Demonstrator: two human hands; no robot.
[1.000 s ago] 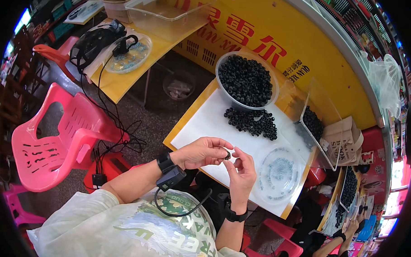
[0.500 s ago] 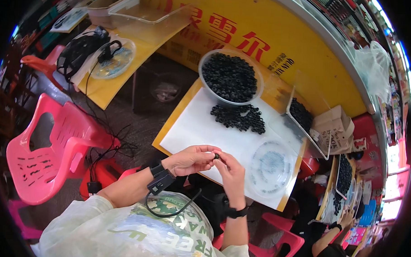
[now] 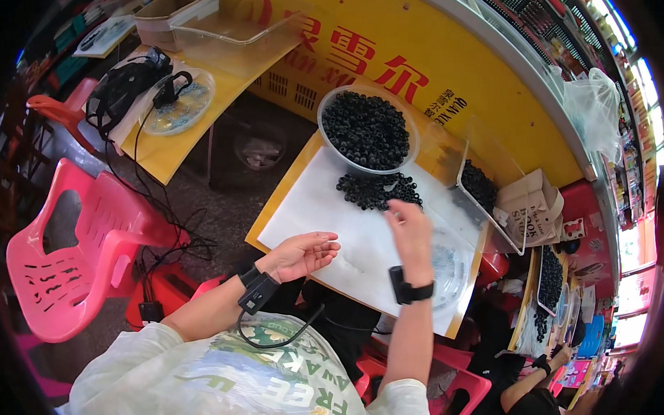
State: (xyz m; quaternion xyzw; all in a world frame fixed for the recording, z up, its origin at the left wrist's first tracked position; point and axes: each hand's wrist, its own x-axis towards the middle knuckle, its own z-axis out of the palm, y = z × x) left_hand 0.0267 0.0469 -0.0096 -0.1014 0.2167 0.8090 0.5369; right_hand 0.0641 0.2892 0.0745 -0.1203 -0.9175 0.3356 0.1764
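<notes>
My left hand (image 3: pixel 301 255) is open over the near edge of the white-topped table (image 3: pixel 303 206), palm turned up and fingers loosely curled, with nothing visible in it. Further right, my right hand (image 3: pixel 413 238) hovers at the near side of a loose pile of small black rings (image 3: pixel 376 190); its fingertips are blurred and partly hidden, so any grip is unclear. Behind the pile stands a clear round bowl (image 3: pixel 324 143) full of similar black pieces (image 3: pixel 365 128). A clear round plastic lid (image 3: pixel 450 266) lies partly behind my right wrist.
A clear rectangular bin (image 3: pixel 505 232) holding black pieces stands at the table's right, beside a paper bag (image 3: pixel 531 207). Pink chairs (image 3: pixel 89 250) and loose cables (image 3: pixel 156 209) are at left. A co-worker's arm (image 3: pixel 527 382) shows at lower right.
My hands have parted. The small dark piece pinched between them no longer shows. My right hand has moved right and away from me to the pile; my left hand has opened.
</notes>
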